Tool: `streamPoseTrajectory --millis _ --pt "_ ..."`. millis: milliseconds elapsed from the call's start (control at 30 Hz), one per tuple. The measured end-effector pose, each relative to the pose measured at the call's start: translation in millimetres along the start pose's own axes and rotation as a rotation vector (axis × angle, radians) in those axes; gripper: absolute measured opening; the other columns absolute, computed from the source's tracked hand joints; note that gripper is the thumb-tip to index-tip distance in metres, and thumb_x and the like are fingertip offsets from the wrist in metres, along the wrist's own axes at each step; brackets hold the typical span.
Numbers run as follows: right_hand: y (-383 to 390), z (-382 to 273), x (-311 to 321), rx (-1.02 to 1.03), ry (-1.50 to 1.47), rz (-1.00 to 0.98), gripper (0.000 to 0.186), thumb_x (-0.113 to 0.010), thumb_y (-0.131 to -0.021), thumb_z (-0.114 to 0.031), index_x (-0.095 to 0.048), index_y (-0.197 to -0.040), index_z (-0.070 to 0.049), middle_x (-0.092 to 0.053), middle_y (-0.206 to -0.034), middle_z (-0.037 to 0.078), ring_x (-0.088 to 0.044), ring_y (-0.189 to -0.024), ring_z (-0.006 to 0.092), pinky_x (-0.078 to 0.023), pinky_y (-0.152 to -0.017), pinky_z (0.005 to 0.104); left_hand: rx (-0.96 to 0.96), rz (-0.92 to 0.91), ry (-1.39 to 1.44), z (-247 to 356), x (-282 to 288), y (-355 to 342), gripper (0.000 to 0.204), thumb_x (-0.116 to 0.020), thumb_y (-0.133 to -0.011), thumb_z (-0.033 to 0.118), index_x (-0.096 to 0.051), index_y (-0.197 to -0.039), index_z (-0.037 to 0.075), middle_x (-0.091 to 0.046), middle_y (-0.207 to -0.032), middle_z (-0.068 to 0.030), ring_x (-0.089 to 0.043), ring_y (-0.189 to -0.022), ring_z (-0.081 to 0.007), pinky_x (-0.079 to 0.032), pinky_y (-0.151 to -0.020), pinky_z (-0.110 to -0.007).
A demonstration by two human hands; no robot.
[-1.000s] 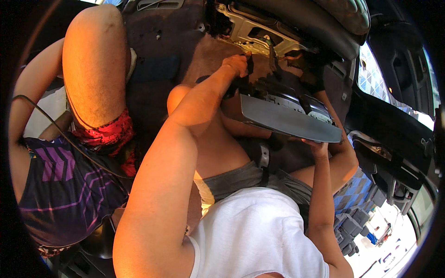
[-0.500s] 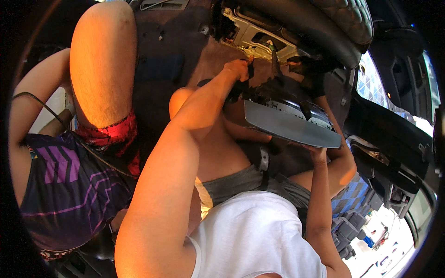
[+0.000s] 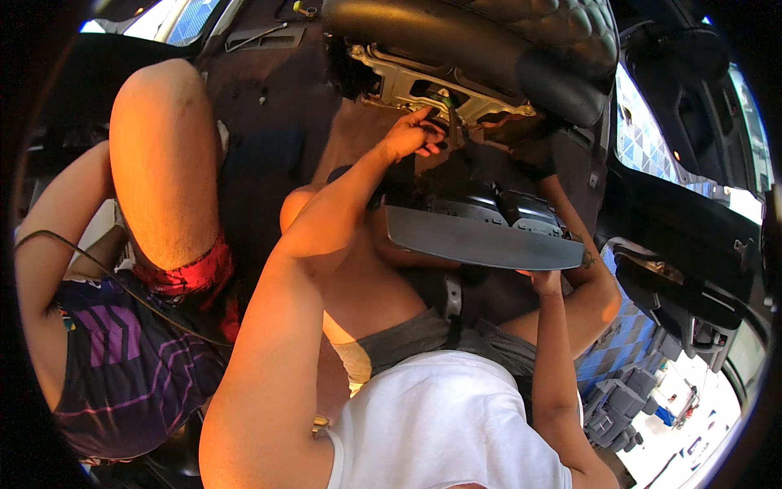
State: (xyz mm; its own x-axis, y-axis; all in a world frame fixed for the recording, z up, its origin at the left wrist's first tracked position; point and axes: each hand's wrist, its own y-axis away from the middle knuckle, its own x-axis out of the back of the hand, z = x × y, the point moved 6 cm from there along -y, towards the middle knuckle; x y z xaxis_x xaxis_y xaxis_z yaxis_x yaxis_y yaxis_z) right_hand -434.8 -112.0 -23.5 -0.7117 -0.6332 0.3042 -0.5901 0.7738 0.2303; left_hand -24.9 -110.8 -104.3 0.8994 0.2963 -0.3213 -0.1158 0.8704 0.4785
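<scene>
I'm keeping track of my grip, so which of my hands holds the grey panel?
Your right hand: it holds the grey panel by its near edge, partly hidden beneath. Your left hand is away from it, by the metal seat frame.

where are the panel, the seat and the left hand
Panel [image 3: 482, 240]: head view, middle of its smooth gray face.
Seat [image 3: 489, 54]: head view, its black padding.
Left hand [image 3: 407, 137]: head view, between wrist and fingers.

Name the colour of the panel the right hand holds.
The panel is grey, showing best in the head view.
</scene>
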Motion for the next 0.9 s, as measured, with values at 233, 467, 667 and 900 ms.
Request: streamPoseTrajectory --millis 233,467,667,900 --pt "16 10 -12 -0.444 -0.782 0.161 0.108 -0.088 -0.072 -0.042 -0.026 -0.153 -0.006 -0.052 -0.137 0.013 -0.060 -0.114 0.0277 -0.050 -0.100 0.0414 -0.009 -0.108 0.065 10 -16 12 0.077 -0.056 -0.092 -0.011 -0.025 -0.156 0.018 -0.058 -0.132 -0.0076 -0.068 -0.106 -0.0260 -0.062 -0.085 -0.037" --pt "5 -13 -8 0.076 0.259 0.107 0.118 -0.098 -0.055 -0.023 -0.032 -0.150 -0.001 -0.059 -0.129 0.014 -0.056 -0.122 0.0275 -0.046 -0.104 0.0423 0.057 -0.211 0.434 13 -17 17 0.064 -0.048 -0.097 -0.008 -0.030 -0.153 0.017 -0.054 -0.144 -0.0082 -0.062 -0.114 -0.0222 -0.057 -0.095 -0.038" --pt "1 -28 -11 0.132 0.169 0.112 0.109 -0.098 -0.054 -0.025 -0.042 -0.143 0.001 -0.063 -0.127 0.011 -0.059 -0.117 0.0238 -0.045 -0.102 0.0392 0.041 -0.178 0.593 6 -5 9 0.033 -0.052 -0.095 -0.008 -0.058 -0.119 0.015 -0.058 -0.133 -0.0069 -0.061 -0.116 -0.0267 -0.054 -0.097 -0.047" --pt "-4 -50 -18 0.007 -0.097 0.145 0.099 -0.096 -0.053 -0.019 -0.048 -0.137 -0.001 -0.062 -0.118 0.006 -0.060 -0.105 0.0205 -0.048 -0.093 0.0367 0.004 -0.288 0.727 8 -12 15 0.029 -0.057 -0.093 -0.006 -0.063 -0.107 0.020 -0.057 -0.136 -0.0055 -0.049 -0.135 -0.0315 -0.046 -0.104 -0.054"
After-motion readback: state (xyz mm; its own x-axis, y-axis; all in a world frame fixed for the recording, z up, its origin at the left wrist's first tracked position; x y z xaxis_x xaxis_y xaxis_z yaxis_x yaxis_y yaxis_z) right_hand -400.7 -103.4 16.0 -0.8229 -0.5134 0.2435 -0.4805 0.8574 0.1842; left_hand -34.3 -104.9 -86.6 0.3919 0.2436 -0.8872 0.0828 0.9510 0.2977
